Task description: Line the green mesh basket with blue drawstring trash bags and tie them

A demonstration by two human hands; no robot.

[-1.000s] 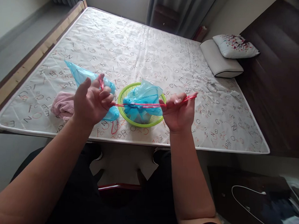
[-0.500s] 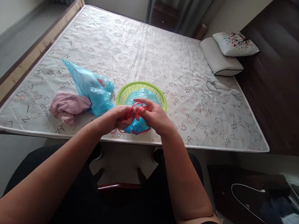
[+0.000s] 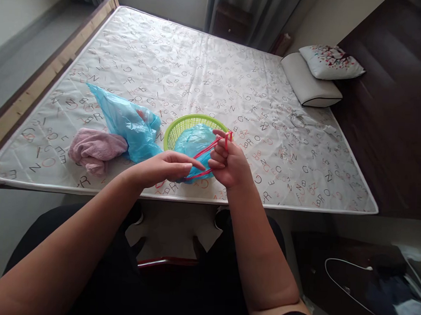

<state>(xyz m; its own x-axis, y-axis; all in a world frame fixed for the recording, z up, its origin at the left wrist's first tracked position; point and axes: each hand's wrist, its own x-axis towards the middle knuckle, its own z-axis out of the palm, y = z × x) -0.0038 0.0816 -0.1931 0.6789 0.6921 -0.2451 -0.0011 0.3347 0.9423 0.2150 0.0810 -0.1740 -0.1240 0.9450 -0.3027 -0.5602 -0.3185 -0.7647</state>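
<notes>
A thin red cord (image 3: 208, 151) is stretched in strands between my hands. My right hand (image 3: 234, 166) has its fingers curled and grips the cord, which loops round near the raised index finger and thumb. Lower and to the left, my left hand (image 3: 164, 169) points its index finger along the strands; its other fingers are folded, with the cord running to them. Behind and below the hands, a blue plastic bag (image 3: 193, 138) sits in a round green basket (image 3: 167, 140). What the bag holds cannot be made out.
Left of the basket lie a second blue plastic bag (image 3: 127, 120) and a crumpled pink towel (image 3: 94, 149) on the letter-printed mattress (image 3: 186, 71). A bolster (image 3: 309, 83) and a flowered pillow (image 3: 331, 63) are at the far right. The mattress edge runs just before my knees.
My hands were close together over the basket with the cord looped between them. My right hand has moved right and up, drawing the cord out into longer strands; the left index finger is now extended.
</notes>
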